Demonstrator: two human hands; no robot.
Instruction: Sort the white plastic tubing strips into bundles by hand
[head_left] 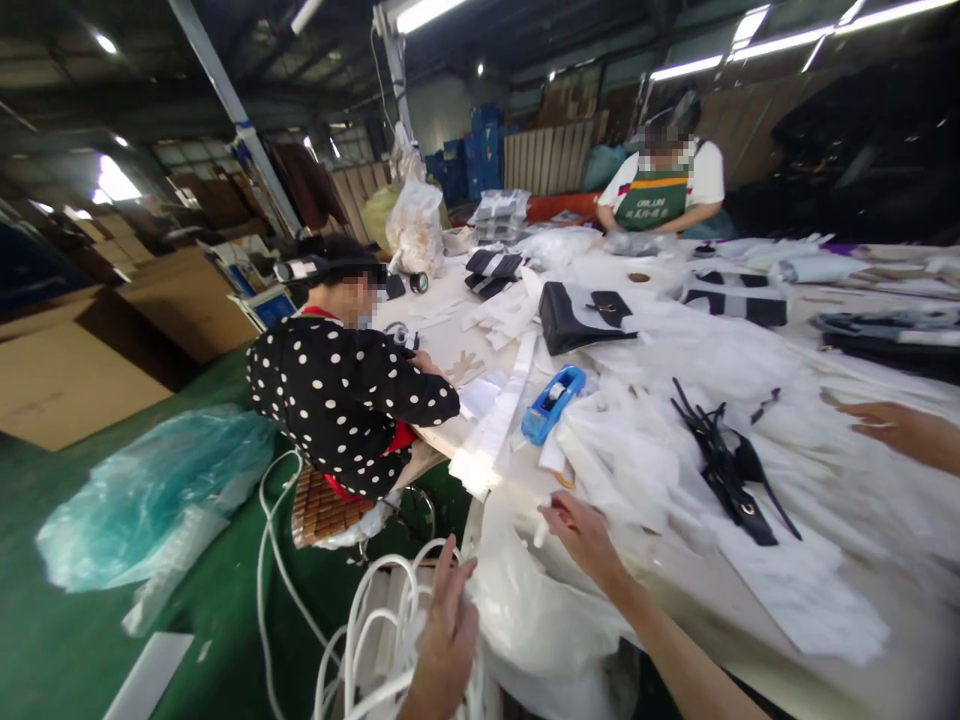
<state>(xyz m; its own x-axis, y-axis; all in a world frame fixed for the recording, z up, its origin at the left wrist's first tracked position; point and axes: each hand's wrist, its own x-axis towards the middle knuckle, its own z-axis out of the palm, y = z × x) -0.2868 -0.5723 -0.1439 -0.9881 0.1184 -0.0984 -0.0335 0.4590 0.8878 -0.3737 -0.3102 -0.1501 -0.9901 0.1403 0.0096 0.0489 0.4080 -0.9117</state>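
My left hand (448,630) is low in the view, its fingers stretched upward and slightly apart, with nothing visible in them. Beside it are thick white cord-like loops (367,610). Farther right, my right hand (585,535) is at the table's front edge with its fingers bent together. A small white bit shows at the fingertips; I cannot make out what it is. Under that hand hangs a clear plastic bag (525,600). Beyond it stands a blue tape dispenser (553,405). Black straps (735,465) with metal fittings lie on white wrapping sheets (817,590).
Another person's hand (892,425) reaches in from the right. A co-worker in a polka-dot top (337,390) sits at left; another in a green apron (654,205) works across the table. A black bag (577,318) lies mid-table. Teal plastic (165,490) covers the floor at left.
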